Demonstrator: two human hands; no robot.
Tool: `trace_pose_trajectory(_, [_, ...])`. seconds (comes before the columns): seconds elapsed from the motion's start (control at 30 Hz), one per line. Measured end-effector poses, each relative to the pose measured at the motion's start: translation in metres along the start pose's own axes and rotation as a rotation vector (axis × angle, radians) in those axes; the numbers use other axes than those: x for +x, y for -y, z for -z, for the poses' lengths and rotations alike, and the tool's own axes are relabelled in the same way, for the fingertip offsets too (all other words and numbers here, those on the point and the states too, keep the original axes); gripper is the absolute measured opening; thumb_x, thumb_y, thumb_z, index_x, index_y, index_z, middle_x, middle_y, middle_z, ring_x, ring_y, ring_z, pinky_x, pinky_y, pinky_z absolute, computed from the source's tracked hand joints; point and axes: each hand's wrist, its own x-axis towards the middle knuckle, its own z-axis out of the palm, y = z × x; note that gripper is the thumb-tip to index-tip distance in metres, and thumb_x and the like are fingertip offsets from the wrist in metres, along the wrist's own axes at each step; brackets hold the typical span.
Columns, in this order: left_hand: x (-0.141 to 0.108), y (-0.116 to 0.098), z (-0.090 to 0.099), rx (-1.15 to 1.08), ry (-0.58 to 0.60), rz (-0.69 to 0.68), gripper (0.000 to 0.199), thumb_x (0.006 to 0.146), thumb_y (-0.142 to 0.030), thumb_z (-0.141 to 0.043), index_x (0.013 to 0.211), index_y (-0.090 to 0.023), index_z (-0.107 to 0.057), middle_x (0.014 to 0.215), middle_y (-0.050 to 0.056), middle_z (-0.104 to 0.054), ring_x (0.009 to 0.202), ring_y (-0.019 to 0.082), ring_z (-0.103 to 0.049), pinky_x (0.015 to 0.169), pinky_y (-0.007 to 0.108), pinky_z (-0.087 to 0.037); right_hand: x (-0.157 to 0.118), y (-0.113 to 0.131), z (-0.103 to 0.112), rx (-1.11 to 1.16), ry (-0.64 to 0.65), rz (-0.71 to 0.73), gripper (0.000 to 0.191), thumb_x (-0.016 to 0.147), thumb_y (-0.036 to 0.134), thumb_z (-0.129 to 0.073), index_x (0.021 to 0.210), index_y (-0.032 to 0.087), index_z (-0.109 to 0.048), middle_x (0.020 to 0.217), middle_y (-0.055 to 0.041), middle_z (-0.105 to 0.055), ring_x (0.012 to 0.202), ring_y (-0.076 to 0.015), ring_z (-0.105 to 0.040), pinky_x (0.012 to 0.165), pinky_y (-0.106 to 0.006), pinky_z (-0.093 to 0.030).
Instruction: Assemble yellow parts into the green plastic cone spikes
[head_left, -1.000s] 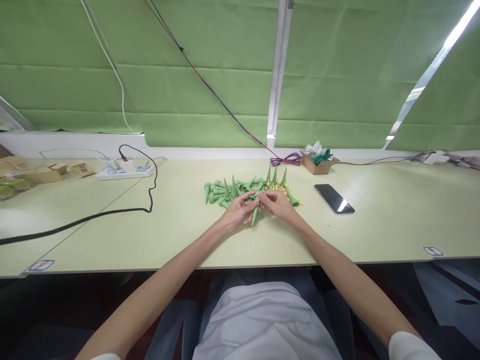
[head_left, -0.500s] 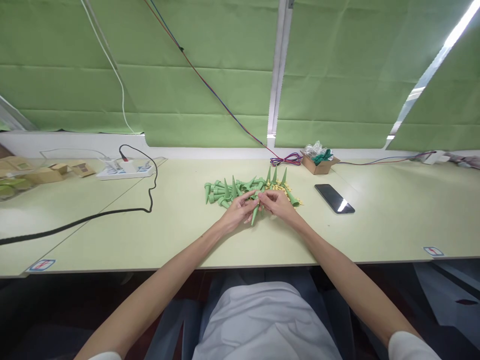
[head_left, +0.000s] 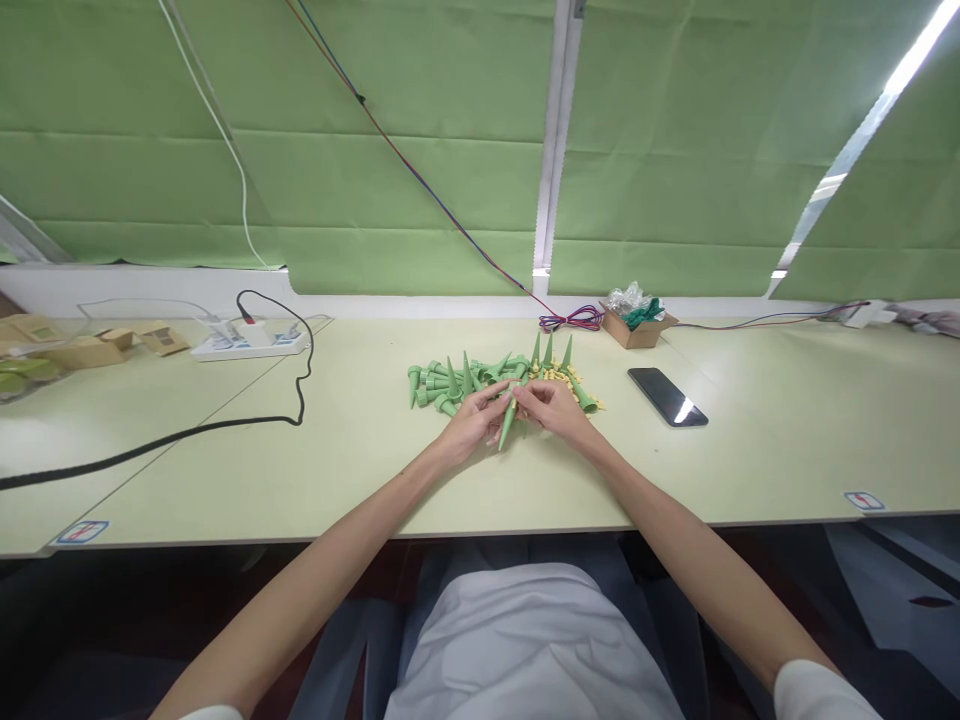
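Between my two hands is a green plastic watering spike (head_left: 507, 428), its pointed end tilted down toward me. My left hand (head_left: 474, 420) is closed around its upper part. The fingertips of my right hand (head_left: 553, 406) pinch at the same upper end, where a bit of yellow shows; my fingers partly hide this spot. Just behind my hands lies a pile of similar green spikes (head_left: 436, 380), some standing point up. Small yellow plastic pieces (head_left: 556, 374) are heaped behind my right hand, among more spikes.
A black phone (head_left: 667, 397) lies to the right. Farther back are a small cardboard box (head_left: 636, 333) with plastic wrap and green material, and a coiled cable (head_left: 574, 319). On the left, a black cord (head_left: 217, 424) runs from a white power strip (head_left: 251, 345).
The spike in my hands has tilted slightly, its tip shifting a little left, and more of its upper body with a yellow bit now shows. Both hands stay nearly in place.
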Motion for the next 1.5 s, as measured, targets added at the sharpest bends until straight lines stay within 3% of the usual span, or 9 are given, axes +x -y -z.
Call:
trace_pose_trajectory(0.17, [0.0, 0.0, 0.0, 0.054, -0.016, -0.017, 0.068, 0.08, -0.048, -0.072, 0.136, -0.013, -0.055, 0.076, 0.004, -0.066, 0.043, 0.004, -0.039, 0.039, 0.021, -0.031, 0.0, -0.001, 0.0, -0.025, -0.003, 0.003, 0.054, 0.083, 0.067, -0.055, 0.059, 0.019, -0.055, 0.053, 0.0005, -0.055, 0.048, -0.0105, -0.044, 0.046, -0.024, -0.032])
trace_pose_trajectory(0.3, [0.001, -0.002, -0.001, 0.15, -0.11, -0.022, 0.068, 0.077, -0.05, -0.074, 0.13, -0.011, -0.055, 0.068, 0.003, -0.065, 0.041, 0.005, -0.038, 0.038, 0.021, -0.03, 0.001, -0.004, 0.001, -0.14, -0.028, 0.027, 0.054, 0.086, 0.065, -0.052, 0.06, 0.018, -0.056, 0.054, 0.0013, -0.053, 0.048, -0.01, -0.039, 0.048, -0.025, -0.031])
trace_pose_trajectory(0.43, [0.0, -0.005, -0.002, 0.204, -0.21, -0.021, 0.063, 0.075, -0.052, -0.074, 0.122, -0.015, -0.052, 0.065, 0.0, -0.063, 0.039, 0.007, -0.04, 0.039, 0.022, -0.026, 0.002, -0.01, 0.003, -0.356, -0.166, 0.084, 0.054, 0.094, 0.059, -0.044, 0.058, 0.019, -0.051, 0.05, 0.0032, -0.042, 0.05, -0.0111, -0.036, 0.053, -0.026, -0.029])
trace_pose_trajectory(0.6, [-0.001, -0.005, -0.002, 0.444, -0.258, -0.073, 0.049, 0.079, -0.05, -0.069, 0.111, -0.017, -0.055, 0.051, -0.007, -0.05, 0.04, 0.009, -0.039, 0.045, 0.023, -0.03, 0.003, -0.015, 0.007, -0.502, -0.309, 0.097, 0.044, 0.099, 0.046, -0.038, 0.066, 0.021, -0.051, 0.054, 0.0022, -0.045, 0.053, -0.0141, -0.042, 0.058, -0.028, -0.032])
trace_pose_trajectory(0.77, [-0.004, -0.003, -0.001, 0.733, -0.231, -0.106, 0.037, 0.08, -0.043, -0.065, 0.105, -0.016, -0.06, 0.058, -0.001, -0.061, 0.051, 0.015, -0.053, 0.054, 0.026, -0.038, 0.003, -0.021, 0.009, -0.577, -0.242, 0.057, 0.035, 0.097, 0.035, -0.042, 0.067, 0.022, -0.05, 0.058, 0.0002, -0.055, 0.055, -0.0155, -0.049, 0.062, -0.028, -0.036])
trace_pose_trajectory(1.03, [-0.002, 0.004, 0.0, 0.935, -0.159, -0.141, 0.025, 0.082, -0.037, -0.06, 0.094, -0.016, -0.062, 0.054, -0.002, -0.057, 0.05, 0.015, -0.049, 0.052, 0.025, -0.032, 0.001, -0.021, 0.006, -0.655, -0.121, -0.042, 0.003, 0.08, 0.022, -0.06, 0.079, 0.021, -0.058, 0.067, -0.0004, -0.067, 0.061, -0.0168, -0.059, 0.062, -0.027, -0.039])
trace_pose_trajectory(1.23, [-0.003, 0.002, -0.002, 0.928, -0.137, -0.177, 0.019, 0.082, -0.035, -0.06, 0.088, -0.017, -0.06, 0.052, -0.003, -0.055, 0.049, 0.014, -0.047, 0.053, 0.026, -0.031, 0.0, -0.021, 0.006, -0.65, -0.049, -0.027, 0.005, 0.081, 0.019, -0.058, 0.085, 0.02, -0.061, 0.072, -0.0025, -0.07, 0.062, -0.0171, -0.06, 0.062, -0.026, -0.04])
trace_pose_trajectory(1.5, [-0.004, 0.002, -0.004, 0.93, -0.102, -0.208, 0.021, 0.085, -0.036, -0.058, 0.09, -0.016, -0.063, 0.053, -0.003, -0.055, 0.05, 0.013, -0.047, 0.057, 0.026, -0.034, 0.003, -0.027, 0.008, -0.622, -0.063, 0.032, 0.011, 0.086, 0.018, -0.051, 0.087, 0.02, -0.062, 0.071, -0.0021, -0.07, 0.055, -0.0157, -0.055, 0.064, -0.028, -0.041])
